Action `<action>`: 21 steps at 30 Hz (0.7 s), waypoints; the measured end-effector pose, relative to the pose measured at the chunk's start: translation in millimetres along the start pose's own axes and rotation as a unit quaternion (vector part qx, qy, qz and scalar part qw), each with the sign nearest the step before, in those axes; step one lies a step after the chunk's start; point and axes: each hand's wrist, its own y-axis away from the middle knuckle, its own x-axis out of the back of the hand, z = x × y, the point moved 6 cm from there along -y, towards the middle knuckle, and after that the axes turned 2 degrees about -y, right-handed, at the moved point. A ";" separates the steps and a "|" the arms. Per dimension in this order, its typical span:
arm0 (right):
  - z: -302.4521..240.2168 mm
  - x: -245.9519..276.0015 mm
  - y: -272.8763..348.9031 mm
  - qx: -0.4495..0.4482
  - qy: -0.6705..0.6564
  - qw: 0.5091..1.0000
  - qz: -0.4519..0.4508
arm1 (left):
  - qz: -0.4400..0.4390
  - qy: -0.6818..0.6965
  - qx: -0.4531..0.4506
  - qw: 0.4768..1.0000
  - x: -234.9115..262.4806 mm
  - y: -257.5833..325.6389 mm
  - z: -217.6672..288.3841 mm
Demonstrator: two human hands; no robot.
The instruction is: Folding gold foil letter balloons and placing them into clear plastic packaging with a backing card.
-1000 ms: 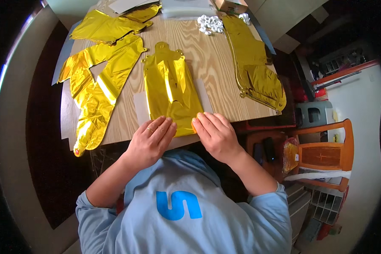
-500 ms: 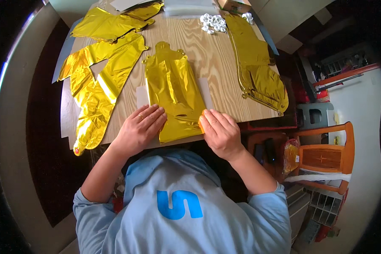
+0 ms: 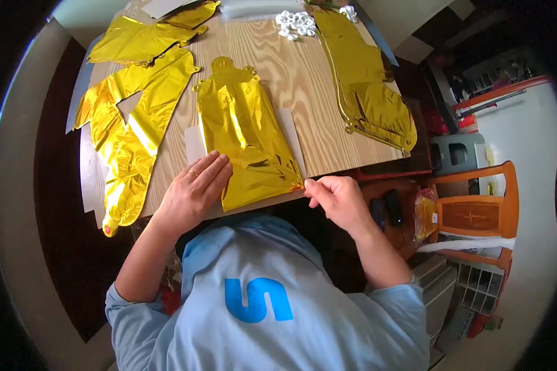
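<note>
A flat, uninflated gold foil balloon [image 3: 244, 136] lies in the middle of the wooden table [image 3: 291, 68], on top of a white sheet [image 3: 289, 133]. My left hand [image 3: 195, 188] rests flat, fingers together, on the balloon's lower left part near the table's front edge. With its fingertips pinched together, my right hand [image 3: 334, 198] holds the balloon's lower right corner just past the table edge.
Another gold foil balloon [image 3: 130, 130] lies at the left, one more [image 3: 136, 40] at the far left corner, and a long one [image 3: 368, 93] along the right side. Small white plastic pieces [image 3: 297, 21] sit at the far edge. An orange wooden chair [image 3: 476, 213] stands to the right.
My hands have spread apart. The right hand left the balloon's face and now pinches its lower right corner. The left hand slid to the lower left part.
</note>
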 end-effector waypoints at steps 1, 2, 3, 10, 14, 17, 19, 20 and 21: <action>-3.3 3.3 -2.4 -0.012 0.012 1.000 -0.020 | 0.009 0.004 0.004 1.000 -0.3 0.6 -1.0; -5.3 4.6 -5.2 -0.040 0.000 0.998 -0.043 | 0.017 0.008 0.009 1.000 -0.6 1.6 -1.8; -7.2 5.1 -8.1 -0.067 -0.012 0.995 -0.066 | 0.026 0.008 0.013 1.000 -0.6 3.0 -2.1; -14.6 -12.2 -20.9 -0.208 -0.185 0.945 -0.173 | 0.089 0.015 0.021 0.996 3.6 4.3 -4.8; -7.4 -27.4 -32.3 -0.130 -0.197 0.966 -0.108 | 0.071 0.026 0.109 0.991 13.2 5.4 -13.1; -5.5 -30.2 -31.7 -0.147 -0.212 0.960 -0.105 | 0.052 0.242 0.290 0.924 11.4 21.6 -27.8; -6.7 -31.6 -29.7 -0.178 -0.256 0.944 -0.108 | 0.060 0.421 0.375 0.824 8.8 26.0 -30.9; -7.5 -32.4 -28.7 -0.179 -0.265 0.941 -0.111 | 0.064 0.503 0.411 0.758 5.7 29.2 -31.4; -8.0 -33.1 -27.1 -0.181 -0.275 0.938 -0.113 | 0.060 0.553 0.416 0.720 -0.7 29.7 -33.3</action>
